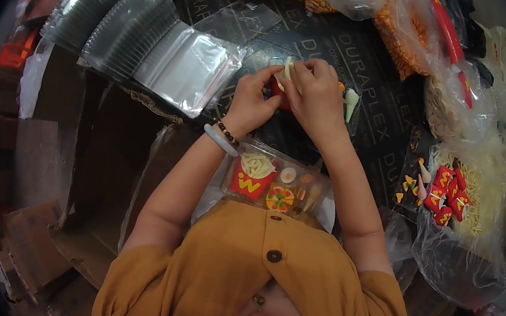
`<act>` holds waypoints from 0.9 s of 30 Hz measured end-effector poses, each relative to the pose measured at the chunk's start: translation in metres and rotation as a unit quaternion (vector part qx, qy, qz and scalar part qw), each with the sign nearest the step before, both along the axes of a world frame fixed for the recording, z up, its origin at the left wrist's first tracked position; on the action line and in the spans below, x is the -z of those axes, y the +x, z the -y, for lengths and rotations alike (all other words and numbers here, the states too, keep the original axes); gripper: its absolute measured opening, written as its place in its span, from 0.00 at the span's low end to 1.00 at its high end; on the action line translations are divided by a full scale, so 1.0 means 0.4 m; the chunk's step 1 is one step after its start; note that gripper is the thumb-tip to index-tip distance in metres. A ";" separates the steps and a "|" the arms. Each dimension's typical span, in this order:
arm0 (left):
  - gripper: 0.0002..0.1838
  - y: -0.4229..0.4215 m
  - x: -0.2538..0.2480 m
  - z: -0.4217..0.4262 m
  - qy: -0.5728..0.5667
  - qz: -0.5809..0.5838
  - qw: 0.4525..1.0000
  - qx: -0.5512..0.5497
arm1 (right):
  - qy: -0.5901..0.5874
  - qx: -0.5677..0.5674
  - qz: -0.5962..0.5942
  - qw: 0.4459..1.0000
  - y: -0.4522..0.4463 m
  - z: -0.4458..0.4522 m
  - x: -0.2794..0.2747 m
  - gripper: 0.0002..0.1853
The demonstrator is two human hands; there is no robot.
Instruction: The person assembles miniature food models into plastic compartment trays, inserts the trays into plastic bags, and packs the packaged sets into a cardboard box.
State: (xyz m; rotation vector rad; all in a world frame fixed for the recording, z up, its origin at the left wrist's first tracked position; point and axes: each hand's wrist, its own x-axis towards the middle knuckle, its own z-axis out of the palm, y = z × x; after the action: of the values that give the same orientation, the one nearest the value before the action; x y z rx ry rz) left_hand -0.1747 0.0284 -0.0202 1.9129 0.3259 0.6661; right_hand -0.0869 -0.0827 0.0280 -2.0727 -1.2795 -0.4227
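Over the black work surface [369,125], my left hand [253,102] is closed around the left side of a red toy fries carton [283,101], mostly hidden by the fingers. My right hand [318,93] pinches pale toy fries [288,68] at the carton's top. Whether they are inside it or just above, I cannot tell. Beside my right hand, a green-and-white cone-shaped toy [351,100] lies in clear plastic. Close to my body sits a clear tray of toy food [230,188] with a filled red fries carton [253,177], a fried egg [288,175] and a pizza [280,197].
Stacks of clear plastic trays [132,30] and clear bags [185,69] lie at the left. An open plastic bag of pale fries [478,194] holds several red cartons [448,193] on the right. Bags of orange pieces [402,40] line the back. Cardboard [109,158] stands left.
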 end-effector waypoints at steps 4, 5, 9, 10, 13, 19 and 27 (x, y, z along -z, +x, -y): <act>0.23 0.000 0.004 0.004 0.021 0.018 1.000 -0.002 | -0.024 0.009 -0.040 0.999 0.004 -0.002 0.058 0.11; 0.23 0.001 0.004 0.003 0.020 0.018 1.000 -0.002 | 0.003 -0.016 -0.050 0.999 0.004 0.000 0.061 0.11; 0.26 0.000 0.021 -0.003 0.002 0.021 1.000 0.003 | -0.042 -0.098 -0.029 0.994 0.006 0.022 0.036 0.08; 0.27 0.001 0.029 -0.005 0.015 0.021 1.000 -0.004 | -0.042 -0.098 -0.029 0.994 0.008 0.023 0.029 0.08; 0.28 0.007 0.036 -0.006 -0.019 0.029 0.999 0.008 | -0.066 -0.109 0.000 0.992 0.015 0.024 0.023 0.05; 0.29 0.005 0.013 -0.015 -0.021 -0.033 0.999 0.017 | -0.109 -0.104 -0.068 0.986 0.030 0.004 0.044 0.03; 0.26 0.014 0.000 -0.052 0.146 0.033 0.989 -0.013 | -0.146 -0.064 -0.058 0.986 0.048 -0.007 0.084 0.07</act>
State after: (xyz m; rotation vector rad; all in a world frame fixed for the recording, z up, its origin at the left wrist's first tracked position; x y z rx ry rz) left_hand -0.1690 0.0492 -0.0201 2.1603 0.2206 0.8306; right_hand -0.0676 -0.0797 -0.0056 -2.1991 -1.4635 -0.0579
